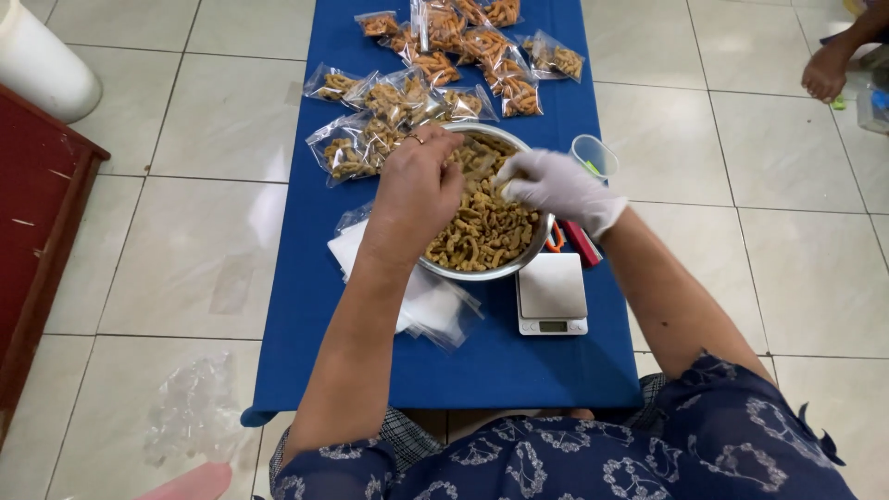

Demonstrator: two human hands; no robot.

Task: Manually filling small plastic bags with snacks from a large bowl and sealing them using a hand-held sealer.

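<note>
A metal bowl (537, 248) full of brown fried snack sticks (486, 231) stands in the middle of a low table with a blue cloth (491, 366). My bare left hand (419, 181), with a ring on one finger, reaches over the bowl's left rim, fingers curled down; what it holds is hidden. My right hand (560, 188), in a white glove, is over the bowl's far right side with its fingers closed among the snacks.
Several filled clear snack bags (435, 69) lie at the table's far end. A small digital scale (552, 294), a clear cup (594, 154), and empty plastic bags (435, 306) sit near the bowl. Another person's foot (826, 69) is at the upper right. A red cabinet (37, 222) stands left.
</note>
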